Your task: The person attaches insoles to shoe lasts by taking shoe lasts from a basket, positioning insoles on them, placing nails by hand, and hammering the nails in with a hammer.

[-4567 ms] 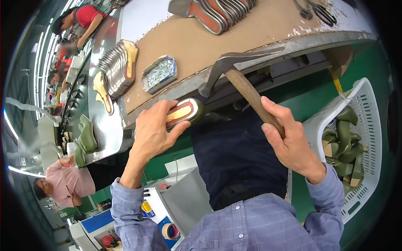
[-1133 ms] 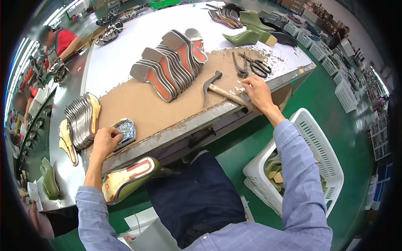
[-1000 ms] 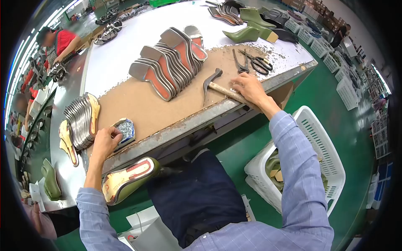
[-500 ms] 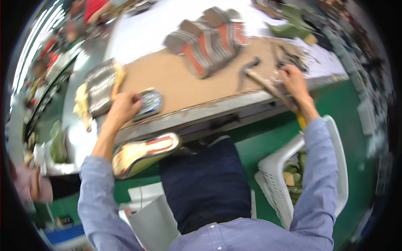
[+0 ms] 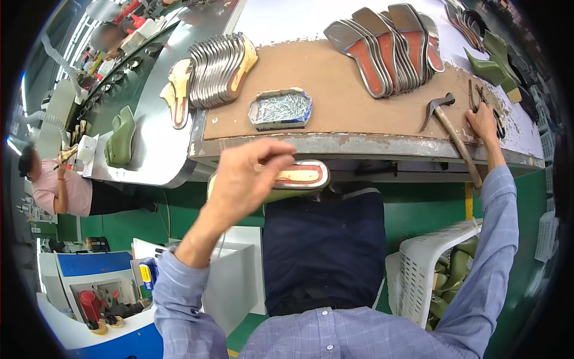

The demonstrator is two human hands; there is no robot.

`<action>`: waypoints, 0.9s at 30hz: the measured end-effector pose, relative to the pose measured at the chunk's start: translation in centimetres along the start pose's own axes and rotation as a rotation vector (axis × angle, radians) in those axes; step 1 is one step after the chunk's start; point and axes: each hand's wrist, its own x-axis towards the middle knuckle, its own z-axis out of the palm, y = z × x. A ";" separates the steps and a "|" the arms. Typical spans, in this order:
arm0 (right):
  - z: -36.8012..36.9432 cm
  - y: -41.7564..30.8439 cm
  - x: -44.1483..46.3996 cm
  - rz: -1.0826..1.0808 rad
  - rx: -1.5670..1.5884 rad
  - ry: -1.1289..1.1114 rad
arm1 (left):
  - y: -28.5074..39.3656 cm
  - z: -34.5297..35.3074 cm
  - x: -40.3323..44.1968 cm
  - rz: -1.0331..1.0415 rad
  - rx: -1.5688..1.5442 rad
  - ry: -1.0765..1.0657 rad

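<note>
My left hand (image 5: pixel 242 179) is raised in front of the bench edge, fingers bent and thumb drawn close to them; anything between the fingertips is too small to make out. Under it, partly hidden, a green shoe last (image 5: pixel 284 194) lies sole up, with a cream and red insole (image 5: pixel 302 174) on it. At the bench's right side my right hand (image 5: pixel 483 124) is closed around dark pliers (image 5: pixel 480 93). A hammer (image 5: pixel 452 130) with a wooden handle rests left of that hand, its handle jutting past the edge. An open box of nails (image 5: pixel 280 109) sits near the front edge.
Stacked insoles stand on the bench: a cream-sided row (image 5: pixel 218 69) left, a red-sided row (image 5: pixel 388 57) at the back. Green lasts (image 5: pixel 493 64) lie far right, another (image 5: pixel 121 139) at left. A white basket (image 5: pixel 418 272) holds more. A person (image 5: pixel 63 185) is at far left.
My left hand has come away from the nail box to above the last. My right hand has closed on the pliers. The view has swung left, so the bench things appear further right.
</note>
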 end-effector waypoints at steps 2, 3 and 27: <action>0.2 2.7 2.0 0.207 0.443 -0.222 | 0.0 1.7 -1.2 -0.117 -0.177 0.042; -0.2 3.2 3.0 0.411 0.891 -0.449 | -0.4 2.2 -1.5 -0.122 -0.208 0.060; -16.2 -34.2 -21.0 -0.159 2.348 -0.342 | -1.3 2.5 -1.6 0.010 0.048 0.090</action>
